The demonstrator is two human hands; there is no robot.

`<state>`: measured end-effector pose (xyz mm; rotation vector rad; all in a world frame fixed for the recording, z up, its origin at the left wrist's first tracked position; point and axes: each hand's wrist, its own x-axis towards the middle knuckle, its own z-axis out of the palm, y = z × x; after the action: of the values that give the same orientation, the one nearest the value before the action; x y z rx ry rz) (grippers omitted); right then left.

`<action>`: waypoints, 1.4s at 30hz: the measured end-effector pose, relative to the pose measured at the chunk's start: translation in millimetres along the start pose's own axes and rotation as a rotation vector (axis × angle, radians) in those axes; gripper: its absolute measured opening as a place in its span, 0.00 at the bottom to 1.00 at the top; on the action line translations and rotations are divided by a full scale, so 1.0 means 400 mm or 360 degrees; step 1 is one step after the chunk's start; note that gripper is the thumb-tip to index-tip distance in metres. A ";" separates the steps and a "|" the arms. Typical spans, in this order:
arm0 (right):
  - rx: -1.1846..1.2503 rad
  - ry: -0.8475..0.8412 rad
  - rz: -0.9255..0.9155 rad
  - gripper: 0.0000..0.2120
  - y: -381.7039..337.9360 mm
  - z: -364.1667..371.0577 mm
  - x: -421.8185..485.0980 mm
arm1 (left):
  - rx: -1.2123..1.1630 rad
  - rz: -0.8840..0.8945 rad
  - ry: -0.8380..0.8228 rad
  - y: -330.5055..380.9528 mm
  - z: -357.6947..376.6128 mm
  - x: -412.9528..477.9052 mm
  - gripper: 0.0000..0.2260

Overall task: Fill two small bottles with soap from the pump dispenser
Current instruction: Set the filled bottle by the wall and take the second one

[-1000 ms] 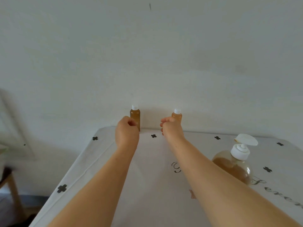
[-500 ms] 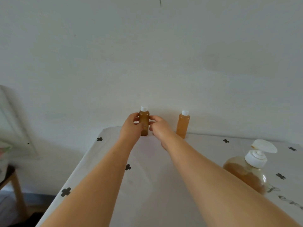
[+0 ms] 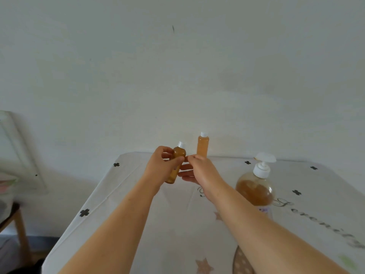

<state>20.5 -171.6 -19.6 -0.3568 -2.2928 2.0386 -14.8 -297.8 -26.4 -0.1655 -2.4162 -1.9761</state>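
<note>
Two small bottles are in play, and one of them is up in the hands. The left hand (image 3: 159, 168) has the darker small bottle (image 3: 178, 155) wrapped up, fingers and thumb curled round its body, thumb across the front. That bottle is tilted, its white cap (image 3: 181, 144) leaning right and away, its base down and to the left over the far part of the table (image 3: 110, 190). Whether the base touches the cloth, I cannot tell.

The right hand (image 3: 200, 171) is at the bottle's right side. Its lower fingers (image 3: 184, 176) lie fairly straight and loose, tips right against the bottle's lower side. The index finger is bent on top, just beside the left thumb. There's no curl round the bottle here, so it's a touch rather than a hold.

Behind the hands, the second small bottle (image 3: 202, 147), paler amber and capped in white too, stands upright at the far edge of the table, close to the wall (image 3: 177, 76). Its foot is hidden by the right hand.

Nearer and to the right, the pump dispenser (image 3: 255, 189) stands on the cloth. It has a round clear body with amber soap inside and a white pump head on top, and it's well apart from both hands. Far left, a wooden chair leg (image 3: 20, 228) shows beside the table.
</note>
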 end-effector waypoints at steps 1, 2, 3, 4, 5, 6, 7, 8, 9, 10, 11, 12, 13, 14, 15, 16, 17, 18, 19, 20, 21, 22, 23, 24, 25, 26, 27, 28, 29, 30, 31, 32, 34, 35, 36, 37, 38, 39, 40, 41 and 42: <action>0.0006 0.0004 -0.0002 0.15 0.005 -0.013 -0.030 | 0.0020 0.0005 -0.0030 0.008 0.007 -0.029 0.17; 0.0008 -0.0001 -0.0001 0.15 0.007 -0.019 -0.041 | 0.0034 0.0017 -0.0063 0.009 0.010 -0.037 0.17; -0.0017 0.0016 -0.0006 0.15 0.012 -0.044 -0.087 | 0.0061 0.0031 -0.0086 0.023 0.022 -0.083 0.16; -0.0047 0.0023 -0.0024 0.16 0.015 -0.055 -0.100 | 0.0076 0.0052 -0.0092 0.029 0.025 -0.096 0.16; -0.0097 0.0039 -0.0055 0.16 0.020 -0.071 -0.123 | 0.0091 0.0076 -0.0107 0.034 0.030 -0.120 0.15; -0.0164 0.0066 -0.0100 0.17 0.022 -0.089 -0.144 | 0.0104 0.0100 -0.0111 0.039 0.036 -0.143 0.15; -0.0246 0.0101 -0.0142 0.17 0.021 -0.107 -0.165 | 0.0115 0.0119 -0.0116 0.046 0.039 -0.163 0.14; -0.0328 0.0147 -0.0176 0.18 0.019 -0.131 -0.195 | 0.0127 0.0144 -0.0116 0.051 0.046 -0.189 0.15; -0.0402 0.0189 -0.0205 0.20 0.016 -0.151 -0.216 | 0.0137 0.0175 -0.0116 0.056 0.052 -0.209 0.15; -0.0481 0.0227 -0.0228 0.22 0.012 -0.168 -0.232 | 0.0151 0.0209 -0.0130 0.058 0.055 -0.224 0.15; -0.0549 0.0258 -0.0239 0.24 0.011 -0.189 -0.250 | 0.0170 0.0229 -0.0160 0.064 0.062 -0.243 0.16; -0.0600 0.0271 -0.0248 0.27 0.010 -0.209 -0.265 | 0.0188 0.0242 -0.0206 0.070 0.068 -0.258 0.16; -0.0637 0.0261 -0.0252 0.29 0.012 -0.222 -0.276 | 0.0218 0.0249 -0.0267 0.076 0.072 -0.270 0.16; -0.0666 0.0244 -0.0252 0.30 0.014 -0.233 -0.287 | 0.0252 0.0255 -0.0341 0.080 0.075 -0.281 0.16; -0.0718 0.0237 -0.0251 0.31 0.020 -0.247 -0.299 | 0.0290 0.0269 -0.0420 0.087 0.083 -0.292 0.16; -0.0778 0.0240 -0.0254 0.31 0.025 -0.257 -0.309 | 0.0323 0.0285 -0.0477 0.091 0.092 -0.301 0.16; -0.0828 0.0244 -0.0257 0.31 0.030 -0.267 -0.318 | 0.0349 0.0307 -0.0512 0.094 0.100 -0.307 0.16; -0.0847 0.0254 -0.0260 0.31 0.031 -0.275 -0.324 | 0.0371 0.0336 -0.0538 0.096 0.109 -0.311 0.15; -0.0843 0.0257 -0.0253 0.30 0.034 -0.286 -0.329 | 0.0397 0.0365 -0.0557 0.097 0.120 -0.316 0.15; -0.0831 0.0240 -0.0236 0.27 0.033 -0.296 -0.335 | 0.0427 0.0391 -0.0569 0.099 0.131 -0.320 0.15; -0.0826 0.0204 -0.0211 0.24 0.035 -0.307 -0.339 | 0.0461 0.0412 -0.0574 0.100 0.139 -0.324 0.15; -0.0818 0.0160 -0.0190 0.22 0.036 -0.315 -0.342 | 0.0482 0.0422 -0.0582 0.101 0.145 -0.324 0.15; -0.0809 0.0116 -0.0174 0.19 0.041 -0.325 -0.345 | 0.0492 0.0423 -0.0603 0.101 0.152 -0.325 0.15; -0.0811 0.0073 -0.0174 0.18 0.043 -0.333 -0.347 | 0.0487 0.0406 -0.0627 0.101 0.155 -0.325 0.14; -0.0834 0.0033 -0.0187 0.18 0.048 -0.341 -0.346 | 0.0478 0.0372 -0.0650 0.101 0.156 -0.324 0.14; -0.0861 0.0000 -0.0207 0.16 0.050 -0.349 -0.346 | 0.0471 0.0331 -0.0677 0.099 0.156 -0.322 0.13; -0.0881 -0.0037 -0.0228 0.14 0.051 -0.360 -0.348 | 0.0477 0.0293 -0.0698 0.097 0.157 -0.321 0.13; -0.0872 -0.0078 -0.0252 0.11 0.051 -0.367 -0.350 | 0.0490 0.0261 -0.0706 0.095 0.157 -0.319 0.13; -0.0834 -0.0120 -0.0280 0.08 0.053 -0.379 -0.351 | 0.0500 0.0241 -0.0705 0.093 0.158 -0.320 0.12; -0.0781 -0.0149 -0.0306 0.08 0.052 -0.386 -0.352 | 0.0504 0.0231 -0.0694 0.091 0.157 -0.320 0.12; -0.0724 -0.0149 -0.0311 0.10 0.050 -0.393 -0.352 | 0.0498 0.0232 -0.0681 0.090 0.160 -0.321 0.12; -0.0695 -0.0110 -0.0303 0.10 0.047 -0.396 -0.354 | 0.0487 0.0238 -0.0674 0.090 0.163 -0.322 0.12; -0.0716 -0.0019 -0.0217 0.13 0.041 -0.397 -0.359 | 0.0481 0.0271 -0.0695 0.093 0.175 -0.326 0.13; -0.0751 0.0000 -0.0175 0.16 0.042 -0.399 -0.360 | 0.0485 0.0288 -0.0717 0.093 0.182 -0.328 0.13; -0.0776 0.0003 -0.0172 0.17 0.043 -0.400 -0.361 | 0.0488 0.0299 -0.0734 0.093 0.189 -0.329 0.13; -0.0769 0.0009 -0.0194 0.16 0.045 -0.402 -0.362 | 0.0491 0.0305 -0.0745 0.093 0.194 -0.330 0.13; -0.0734 0.0016 -0.0226 0.14 0.049 -0.405 -0.360 | 0.0485 0.0296 -0.0755 0.094 0.197 -0.329 0.13; -0.0693 0.0015 -0.0259 0.11 0.054 -0.411 -0.357 | 0.0468 0.0270 -0.0765 0.094 0.199 -0.326 0.13; -0.0652 0.0002 -0.0301 0.08 0.056 -0.416 -0.356 | 0.0447 0.0229 -0.0778 0.094 0.199 -0.323 0.12; -0.0617 -0.0009 -0.0338 0.05 0.059 -0.422 -0.353 | 0.0422 0.0173 -0.0792 0.092 0.198 -0.320 0.12; -0.0586 -0.0003 -0.0372 0.04 0.061 -0.428 -0.350 | 0.0392 0.0110 -0.0804 0.089 0.196 -0.315 0.12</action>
<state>192.7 -31.3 -5.7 -0.0926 -2.5667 1.5119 118.1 -223.3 -17.4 -0.8179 -2.8676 -1.7489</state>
